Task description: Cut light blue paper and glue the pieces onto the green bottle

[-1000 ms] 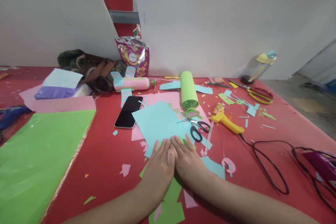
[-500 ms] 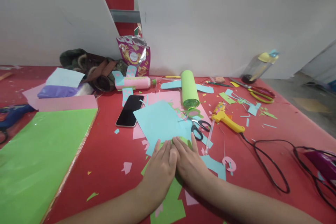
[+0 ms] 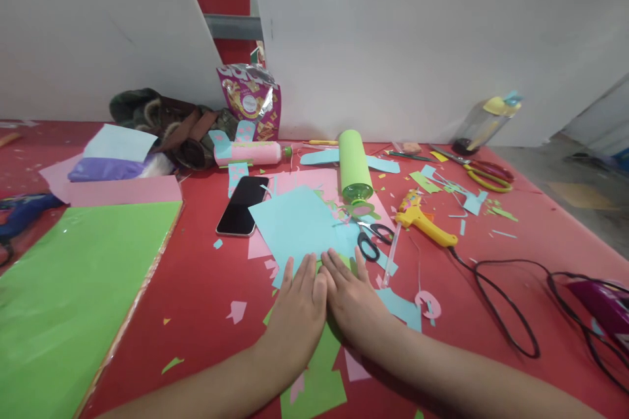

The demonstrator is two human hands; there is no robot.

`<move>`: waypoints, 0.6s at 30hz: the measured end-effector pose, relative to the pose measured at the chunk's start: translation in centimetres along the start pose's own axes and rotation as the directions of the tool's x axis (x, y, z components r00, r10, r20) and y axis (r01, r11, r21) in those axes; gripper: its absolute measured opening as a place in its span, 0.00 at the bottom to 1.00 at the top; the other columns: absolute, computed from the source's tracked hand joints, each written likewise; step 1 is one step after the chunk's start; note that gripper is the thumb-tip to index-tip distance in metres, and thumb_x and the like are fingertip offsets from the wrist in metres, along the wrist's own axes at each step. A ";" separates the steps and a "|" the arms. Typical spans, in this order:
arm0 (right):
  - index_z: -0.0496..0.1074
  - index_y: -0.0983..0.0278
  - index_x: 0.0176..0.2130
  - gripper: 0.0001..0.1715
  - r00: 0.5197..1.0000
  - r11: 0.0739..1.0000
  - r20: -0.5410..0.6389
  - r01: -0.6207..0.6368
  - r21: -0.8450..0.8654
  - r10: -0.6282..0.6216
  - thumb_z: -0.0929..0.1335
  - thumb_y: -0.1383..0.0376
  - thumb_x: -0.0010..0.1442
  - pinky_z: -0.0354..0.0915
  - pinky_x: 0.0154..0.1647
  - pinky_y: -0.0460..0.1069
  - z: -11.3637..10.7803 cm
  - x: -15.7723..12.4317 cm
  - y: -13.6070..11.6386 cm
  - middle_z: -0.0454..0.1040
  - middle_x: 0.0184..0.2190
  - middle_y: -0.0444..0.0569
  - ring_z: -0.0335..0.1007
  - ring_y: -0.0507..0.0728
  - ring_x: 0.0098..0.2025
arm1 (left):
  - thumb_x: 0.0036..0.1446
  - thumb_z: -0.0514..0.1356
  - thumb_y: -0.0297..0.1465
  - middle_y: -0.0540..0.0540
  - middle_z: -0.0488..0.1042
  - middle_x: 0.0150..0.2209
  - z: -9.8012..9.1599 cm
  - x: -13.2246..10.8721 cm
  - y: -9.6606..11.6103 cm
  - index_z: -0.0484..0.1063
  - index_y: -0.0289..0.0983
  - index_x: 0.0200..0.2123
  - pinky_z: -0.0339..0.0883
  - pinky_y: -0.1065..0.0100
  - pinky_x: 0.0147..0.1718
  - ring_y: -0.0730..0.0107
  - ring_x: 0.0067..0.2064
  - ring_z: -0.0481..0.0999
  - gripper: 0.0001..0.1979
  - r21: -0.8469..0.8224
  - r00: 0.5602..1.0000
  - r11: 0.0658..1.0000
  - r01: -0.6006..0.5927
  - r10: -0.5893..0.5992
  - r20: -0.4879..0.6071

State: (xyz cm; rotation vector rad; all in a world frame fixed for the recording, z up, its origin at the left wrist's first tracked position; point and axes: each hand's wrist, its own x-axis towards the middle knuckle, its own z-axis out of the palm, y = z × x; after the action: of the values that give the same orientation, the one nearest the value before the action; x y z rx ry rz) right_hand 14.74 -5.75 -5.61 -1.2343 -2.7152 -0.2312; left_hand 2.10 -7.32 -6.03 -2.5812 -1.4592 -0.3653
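My left hand [image 3: 298,309] and my right hand [image 3: 351,298] lie side by side, thumbs touching, fingers stretched flat. Both press down on green paper [image 3: 319,366], most of which they cover. Just beyond the fingertips is a light blue sheet [image 3: 297,222], lying over pink paper. Scissors [image 3: 371,239] with black handles rest at its right side. Farther back lies a green paper-wrapped bottle [image 3: 354,167] with blue wing-like strips [image 3: 320,157] beside it. What is under my palms is hidden.
A black phone [image 3: 242,206] lies left of the blue sheet. To the right are a yellow glue gun [image 3: 427,228] with its black cord [image 3: 511,311], and pliers [image 3: 484,173]. Green sheets [image 3: 83,288] fill the left. A pink-wrapped bottle [image 3: 253,154] and snack bag [image 3: 250,101] stand behind.
Both hands stay pressed on the green paper, with the fingertips slightly farther forward. The objects on the table keep their places; the view shifts very slightly.
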 end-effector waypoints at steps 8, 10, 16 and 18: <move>0.69 0.73 0.44 0.18 0.997 0.998 -0.077 0.011 -0.054 -0.015 0.58 0.71 0.57 0.30 0.58 0.66 0.0 -0.1 -0.3 0.72 0.44 0.61 0.64 0.63 0.49 | 0.53 0.37 0.17 0.32 0.71 0.45 -0.4 0.0 -0.1 0.65 0.29 0.37 0.51 0.46 0.52 0.54 0.52 0.65 0.18 -0.064 0.997 0.997 -0.031 0.036 0.071; 0.70 0.74 0.43 0.18 0.994 0.998 -0.105 0.009 -0.061 -0.015 0.58 0.71 0.56 0.25 0.58 0.66 0.0 -0.1 -0.4 0.72 0.43 0.61 0.65 0.63 0.48 | 0.53 0.38 0.17 0.33 0.71 0.45 -0.6 0.0 0.0 0.65 0.29 0.37 0.50 0.46 0.52 0.55 0.52 0.66 0.18 -0.081 0.996 0.996 -0.027 0.033 0.080; 0.72 0.73 0.40 0.17 0.986 0.996 -0.162 0.021 -0.085 -0.034 0.58 0.73 0.55 0.17 0.57 0.66 0.0 -0.1 -0.4 0.74 0.40 0.60 0.67 0.63 0.44 | 0.52 0.40 0.18 0.36 0.71 0.46 -0.9 0.0 0.1 0.65 0.30 0.38 0.45 0.49 0.55 0.59 0.52 0.65 0.17 -0.088 0.989 0.996 0.000 0.013 0.144; 0.71 0.73 0.40 0.17 0.987 0.996 -0.158 0.024 -0.088 -0.038 0.59 0.73 0.55 0.18 0.57 0.66 -0.1 -0.1 -0.3 0.74 0.40 0.60 0.67 0.64 0.45 | 0.52 0.40 0.18 0.36 0.71 0.45 -0.8 0.0 0.2 0.65 0.30 0.38 0.44 0.50 0.55 0.59 0.52 0.66 0.17 -0.065 0.991 0.998 -0.014 0.023 0.132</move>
State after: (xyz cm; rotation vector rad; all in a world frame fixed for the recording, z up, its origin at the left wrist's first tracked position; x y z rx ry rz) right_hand 14.58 -6.08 -5.58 -1.1419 -2.6128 -0.4347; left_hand 2.18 -7.59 -5.23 -2.7157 -1.4872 -0.2455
